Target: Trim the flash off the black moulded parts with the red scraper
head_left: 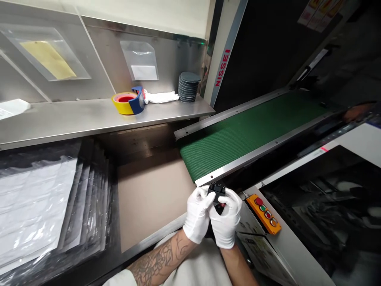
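Here, low and just right of centre in my remote view, I have the left hand (198, 214) and right hand (227, 218) grasping a small black part (217, 189) from opposite sides, gloved fingers curled around it, probably for steadiness, below the green conveyor belt (241, 131).

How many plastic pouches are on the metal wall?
2. The left pouch has yellow paper inside; the right pouch has white paper inside and is above the shelf.

Black part (219, 190) in gloved two-handed grip (197, 216) (226, 222) near green conveyor (238, 133)
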A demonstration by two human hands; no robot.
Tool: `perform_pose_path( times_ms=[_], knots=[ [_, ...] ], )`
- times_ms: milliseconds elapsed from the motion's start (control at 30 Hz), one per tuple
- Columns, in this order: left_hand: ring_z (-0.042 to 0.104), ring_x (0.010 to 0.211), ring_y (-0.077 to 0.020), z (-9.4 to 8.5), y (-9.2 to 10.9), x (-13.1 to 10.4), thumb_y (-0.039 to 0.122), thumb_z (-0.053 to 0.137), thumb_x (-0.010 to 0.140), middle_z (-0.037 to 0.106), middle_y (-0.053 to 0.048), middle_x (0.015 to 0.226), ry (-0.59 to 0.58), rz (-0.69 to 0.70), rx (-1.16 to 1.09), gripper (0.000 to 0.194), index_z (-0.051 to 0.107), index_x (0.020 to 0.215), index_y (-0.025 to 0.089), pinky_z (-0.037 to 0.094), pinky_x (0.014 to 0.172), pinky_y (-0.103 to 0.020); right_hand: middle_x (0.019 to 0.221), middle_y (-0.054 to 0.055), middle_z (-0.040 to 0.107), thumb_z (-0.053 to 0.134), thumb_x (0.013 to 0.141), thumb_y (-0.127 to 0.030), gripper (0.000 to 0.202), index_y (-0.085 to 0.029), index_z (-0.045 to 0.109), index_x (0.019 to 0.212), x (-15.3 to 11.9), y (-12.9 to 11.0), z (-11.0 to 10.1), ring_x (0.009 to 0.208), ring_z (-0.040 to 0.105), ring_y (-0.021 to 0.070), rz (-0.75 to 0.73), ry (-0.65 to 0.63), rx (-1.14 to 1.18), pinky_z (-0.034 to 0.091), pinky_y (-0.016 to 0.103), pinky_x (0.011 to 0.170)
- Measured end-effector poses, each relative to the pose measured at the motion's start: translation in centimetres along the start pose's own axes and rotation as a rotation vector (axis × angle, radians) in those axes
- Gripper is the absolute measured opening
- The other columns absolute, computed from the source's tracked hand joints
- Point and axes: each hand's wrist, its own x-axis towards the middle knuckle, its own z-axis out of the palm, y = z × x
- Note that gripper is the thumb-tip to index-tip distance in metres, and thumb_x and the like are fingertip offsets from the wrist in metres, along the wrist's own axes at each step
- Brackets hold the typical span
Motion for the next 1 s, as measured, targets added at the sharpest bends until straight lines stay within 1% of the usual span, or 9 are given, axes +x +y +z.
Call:
perform_pose_path(
  times_ms=[133, 333, 433, 500, 667, 800, 867, 933, 1000],
  knots=[
    [0.051, 0.075, -0.0131, -0.7, -0.1, 0.3, 0.028, 0.082, 0.067, 0.051, 0.002, 0.078, 0.022, -0.023, -0.015, 0.046, 0.037, 0.063, 0.018, 0.044, 0.074, -0.028, 0.112, 0.008, 0.057, 0.068, 0.077, -0.016, 0.025, -0.018, 0.053, 0.098, 0.1, 0.1, 0.9, 0.107, 0.059, 0.0162, 0.037, 0.018, 0.045, 0.054, 0.035, 0.091],
    [0.048, 0.073, -0.0122, -1.0, 0.0, 1.2, 0.027, 0.081, 0.070, 0.048, 0.003, 0.074, 0.063, -0.014, 0.031, 0.045, 0.037, 0.063, 0.018, 0.041, 0.072, -0.026, 0.117, 0.011, 0.054, 0.077, 0.073, -0.027, 0.044, -0.016, 0.050, 0.105, -0.8, 0.4, 2.5, 0.110, 0.058, 0.0192, 0.050, 0.029, 0.058, 0.056, 0.039, 0.089],
    [0.047, 0.073, -0.0114, -0.8, -0.6, 1.8, 0.026, 0.082, 0.068, 0.048, 0.003, 0.075, 0.081, -0.013, 0.049, 0.043, 0.039, 0.066, 0.018, 0.041, 0.072, -0.025, 0.114, 0.010, 0.053, 0.076, 0.075, -0.028, 0.038, -0.017, 0.050, 0.101, -0.8, 1.2, 2.9, 0.106, 0.060, 0.0175, 0.094, 0.057, 0.084, 0.058, 0.036, 0.085],
    [0.048, 0.076, -0.0114, -0.6, -1.2, 2.2, 0.023, 0.082, 0.067, 0.048, 0.003, 0.079, 0.073, -0.012, 0.043, 0.041, 0.042, 0.069, 0.018, 0.042, 0.076, -0.025, 0.114, 0.010, 0.055, 0.074, 0.076, -0.027, 0.035, -0.017, 0.050, 0.099, -0.4, 1.8, 2.6, 0.105, 0.060, 0.0170, 0.108, 0.053, 0.075, 0.058, 0.034, 0.084],
    [0.049, 0.076, -0.0121, 0.9, -2.4, 2.5, 0.023, 0.082, 0.067, 0.049, 0.003, 0.080, -0.005, -0.052, 0.080, 0.039, 0.044, 0.074, 0.019, 0.042, 0.074, -0.027, 0.116, 0.010, 0.060, 0.074, 0.077, -0.026, 0.032, -0.018, 0.051, 0.098, 1.1, 2.9, 0.3, 0.109, 0.061, 0.0184, 0.028, 0.056, -0.068, 0.057, 0.037, 0.088],
    [0.050, 0.077, -0.0141, 2.8, -2.0, 2.0, 0.028, 0.080, 0.071, 0.053, 0.001, 0.082, -0.150, -0.083, 0.159, 0.035, 0.048, 0.080, 0.020, 0.044, 0.075, -0.030, 0.117, 0.010, 0.059, 0.073, 0.077, -0.023, 0.028, -0.019, 0.054, 0.097, 3.5, 3.3, -2.3, 0.109, 0.063, 0.0185, -0.093, 0.076, -0.102, 0.060, 0.035, 0.085],
    [0.051, 0.080, -0.0160, 3.7, -1.4, 1.6, 0.032, 0.078, 0.073, 0.055, -0.001, 0.085, -0.230, -0.082, 0.226, 0.033, 0.051, 0.088, 0.020, 0.044, 0.076, -0.031, 0.113, 0.008, 0.061, 0.073, 0.075, -0.017, 0.023, -0.019, 0.054, 0.088, 5.4, 3.3, -4.0, 0.104, 0.064, 0.0176, -0.196, -0.054, -0.018, 0.061, 0.033, 0.079],
    [0.052, 0.082, -0.0176, 4.3, -0.7, 1.2, 0.035, 0.082, 0.069, 0.057, -0.003, 0.088, -0.330, -0.069, 0.277, 0.040, 0.053, 0.092, 0.019, 0.045, 0.075, -0.031, 0.107, 0.006, 0.063, 0.074, 0.070, -0.008, 0.027, -0.019, 0.052, 0.081, 7.5, 2.8, -6.2, 0.099, 0.066, 0.0181, -0.352, -0.191, 0.078, 0.062, 0.034, 0.075],
    [0.053, 0.081, -0.0176, 4.4, -0.1, 0.9, 0.036, 0.087, 0.062, 0.058, -0.004, 0.090, -0.450, -0.065, 0.275, 0.046, 0.054, 0.089, 0.019, 0.045, 0.073, -0.031, 0.104, 0.003, 0.066, 0.076, 0.064, -0.004, 0.032, -0.020, 0.054, 0.080, 9.5, 2.1, -8.5, 0.097, 0.068, 0.0203, -0.510, -0.241, 0.117, 0.063, 0.038, 0.072]
  ],
)
